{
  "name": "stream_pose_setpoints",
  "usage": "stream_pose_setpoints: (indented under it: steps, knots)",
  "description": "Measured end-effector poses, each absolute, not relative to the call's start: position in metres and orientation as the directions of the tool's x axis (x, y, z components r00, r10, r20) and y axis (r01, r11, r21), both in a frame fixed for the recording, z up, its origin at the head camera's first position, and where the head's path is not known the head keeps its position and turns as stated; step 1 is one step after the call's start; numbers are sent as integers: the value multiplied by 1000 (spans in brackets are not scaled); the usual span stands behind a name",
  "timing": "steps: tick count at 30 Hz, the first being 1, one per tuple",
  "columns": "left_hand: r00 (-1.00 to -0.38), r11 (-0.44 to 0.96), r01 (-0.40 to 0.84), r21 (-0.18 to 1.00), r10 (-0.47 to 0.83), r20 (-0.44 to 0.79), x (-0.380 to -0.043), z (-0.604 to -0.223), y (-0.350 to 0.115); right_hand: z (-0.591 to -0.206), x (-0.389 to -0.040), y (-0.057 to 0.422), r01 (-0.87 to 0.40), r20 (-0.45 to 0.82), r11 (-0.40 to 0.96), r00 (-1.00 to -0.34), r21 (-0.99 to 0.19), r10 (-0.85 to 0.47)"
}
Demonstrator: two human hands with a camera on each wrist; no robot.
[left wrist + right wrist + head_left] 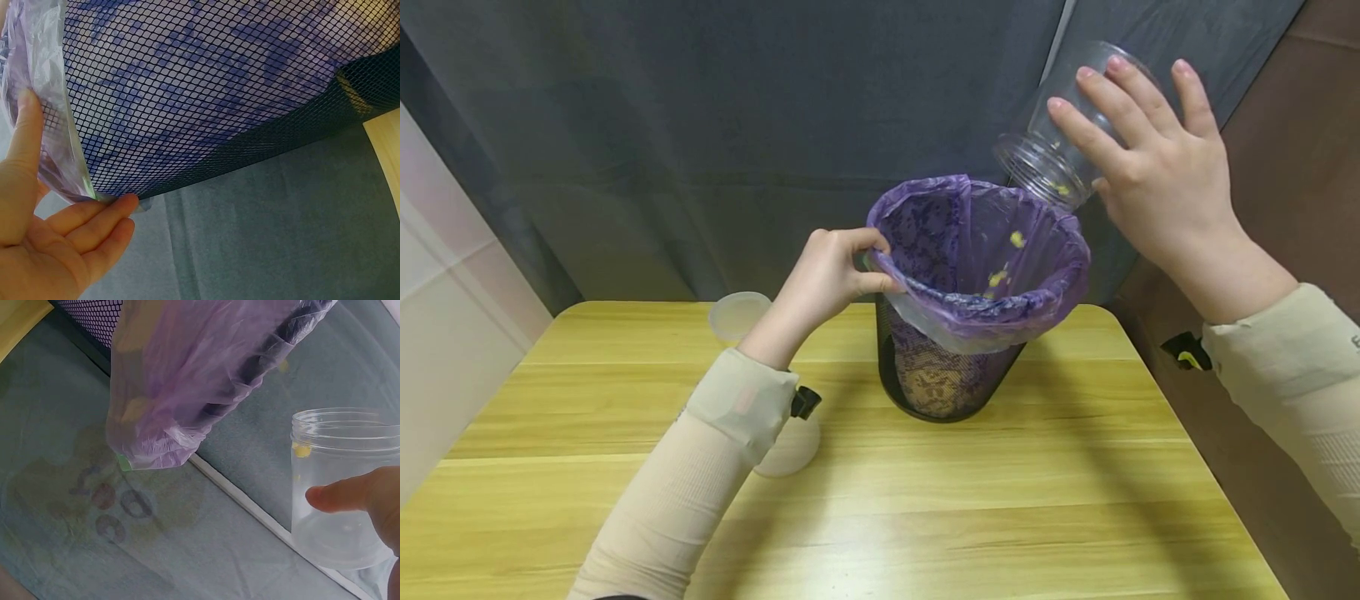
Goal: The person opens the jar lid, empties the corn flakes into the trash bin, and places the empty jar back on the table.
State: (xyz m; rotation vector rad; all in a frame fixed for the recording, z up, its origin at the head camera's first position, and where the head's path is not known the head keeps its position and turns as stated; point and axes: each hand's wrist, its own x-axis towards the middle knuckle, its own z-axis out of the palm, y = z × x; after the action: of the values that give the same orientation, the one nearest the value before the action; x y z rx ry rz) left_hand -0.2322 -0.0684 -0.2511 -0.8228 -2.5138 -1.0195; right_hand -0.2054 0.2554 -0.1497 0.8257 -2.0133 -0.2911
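Right hand (1172, 167) raised, fingers splayed round clear jar (1052, 147); left hand (835, 262) lower, pinching purple liner (981, 315) at left rim of mesh bin (925, 387). Bin stands between hands. Jar, under right fingers, tipped mouth-down at liner's far-right edge. Yellow bits (1017, 240) at jar's neck, others within bin opening.

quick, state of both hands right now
Left hand: closed, pinching the rim of the purple bag.
Right hand: closed, holding the clear jar tilted, mouth down.
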Motion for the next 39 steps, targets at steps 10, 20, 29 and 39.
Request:
stream_pose_setpoints:
  steps: [10, 20, 29, 39]
  knots:
    - [-794, 586, 605, 539, 391, 467, -232, -252, -70, -151, -206, 252, -420, 682, 753, -339, 507, -648]
    - [-790, 589, 610, 530, 391, 473, -233, -253, -70, -154, -208, 250, -407, 703, 740, -271, 535, -657]
    - [-789, 594, 609, 525, 393, 471, -232, -252, -69, -157, -212, 249, -407, 731, 731, -193, 548, -655]
    - [-785, 585, 615, 529, 395, 477, -232, -252, -70, -159, -212, 244, -384, 746, 732, -147, 562, -649]
